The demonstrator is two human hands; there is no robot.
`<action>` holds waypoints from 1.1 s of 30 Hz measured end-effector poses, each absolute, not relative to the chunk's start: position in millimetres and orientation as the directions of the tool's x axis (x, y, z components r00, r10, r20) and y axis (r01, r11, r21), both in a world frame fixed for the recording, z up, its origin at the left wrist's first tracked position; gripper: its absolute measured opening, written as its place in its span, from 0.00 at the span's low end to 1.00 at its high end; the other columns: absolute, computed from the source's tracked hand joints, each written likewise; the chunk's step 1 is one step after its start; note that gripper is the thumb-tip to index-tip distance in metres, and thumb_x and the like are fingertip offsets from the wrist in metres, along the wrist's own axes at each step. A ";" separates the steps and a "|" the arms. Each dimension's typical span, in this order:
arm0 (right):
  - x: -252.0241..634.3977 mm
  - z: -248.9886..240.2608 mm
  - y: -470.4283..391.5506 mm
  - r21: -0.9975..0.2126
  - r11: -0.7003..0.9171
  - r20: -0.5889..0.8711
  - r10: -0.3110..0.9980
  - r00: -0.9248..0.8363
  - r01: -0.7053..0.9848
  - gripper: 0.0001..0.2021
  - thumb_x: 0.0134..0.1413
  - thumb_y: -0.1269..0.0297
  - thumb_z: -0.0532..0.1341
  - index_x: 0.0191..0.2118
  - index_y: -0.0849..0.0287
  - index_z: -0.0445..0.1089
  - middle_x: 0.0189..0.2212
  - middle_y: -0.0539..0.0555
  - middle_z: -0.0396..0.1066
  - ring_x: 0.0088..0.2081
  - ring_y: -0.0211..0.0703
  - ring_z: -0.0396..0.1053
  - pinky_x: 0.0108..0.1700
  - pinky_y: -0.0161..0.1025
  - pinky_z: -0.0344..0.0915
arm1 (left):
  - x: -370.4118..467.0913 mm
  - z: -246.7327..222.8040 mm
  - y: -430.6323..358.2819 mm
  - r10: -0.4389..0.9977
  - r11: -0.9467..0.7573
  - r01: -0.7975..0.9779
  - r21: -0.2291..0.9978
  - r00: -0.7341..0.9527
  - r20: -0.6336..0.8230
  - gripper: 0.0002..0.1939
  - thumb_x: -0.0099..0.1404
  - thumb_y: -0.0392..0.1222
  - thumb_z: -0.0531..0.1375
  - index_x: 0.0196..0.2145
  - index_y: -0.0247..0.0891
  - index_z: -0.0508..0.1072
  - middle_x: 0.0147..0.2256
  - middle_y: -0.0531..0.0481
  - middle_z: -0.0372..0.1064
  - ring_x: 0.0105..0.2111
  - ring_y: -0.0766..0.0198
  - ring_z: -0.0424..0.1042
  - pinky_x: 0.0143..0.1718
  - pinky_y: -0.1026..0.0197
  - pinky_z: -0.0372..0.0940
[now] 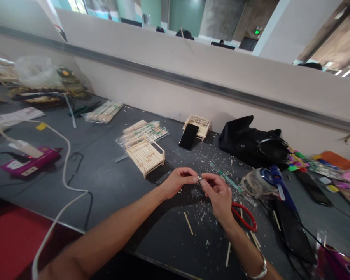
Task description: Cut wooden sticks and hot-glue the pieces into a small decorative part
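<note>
My left hand point(179, 182) and my right hand point(218, 192) meet over the dark table, each closed in a pinch. Between their fingertips is a small pale stick piece point(200, 178), mostly covered by the fingers. Beyond my left hand stands a miniature bed-like frame point(146, 155) made of thin wooden sticks. Red-handled scissors point(245, 216) lie partly under my right forearm. A loose wooden stick point(188, 223) rests in front of my hands, among scattered pale chips.
A phone point(189, 137) leans on a miniature stick bench point(202, 126) near the wall. Packaged sticks point(147, 132) lie behind the frame. A black bag point(251, 142), tape roll point(258, 182) and blue glue gun point(282, 190) are right; a power strip point(32, 161) with cables is left.
</note>
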State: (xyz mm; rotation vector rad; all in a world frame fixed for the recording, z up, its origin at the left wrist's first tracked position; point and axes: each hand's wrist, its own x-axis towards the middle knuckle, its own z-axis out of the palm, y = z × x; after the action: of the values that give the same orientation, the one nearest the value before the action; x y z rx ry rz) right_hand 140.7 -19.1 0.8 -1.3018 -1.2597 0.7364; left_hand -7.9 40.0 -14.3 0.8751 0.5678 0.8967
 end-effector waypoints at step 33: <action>137.7 3.8 -18.7 -0.911 0.178 0.277 0.932 0.234 0.371 0.09 0.49 0.56 0.64 0.30 0.56 0.77 0.19 0.47 0.71 0.17 0.35 0.60 0.21 0.34 0.60 | -7.7 -11.3 40.1 0.859 0.339 -0.444 0.829 0.506 -0.080 0.16 0.39 0.45 0.77 0.24 0.36 0.79 0.23 0.55 0.73 0.26 0.69 0.67 0.35 0.64 0.60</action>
State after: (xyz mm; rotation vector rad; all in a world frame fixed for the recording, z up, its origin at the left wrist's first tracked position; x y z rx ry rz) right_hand 137.7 -18.7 3.8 -1.3948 -1.3362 0.6372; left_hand -7.7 40.1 -11.3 0.8487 0.5727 0.9114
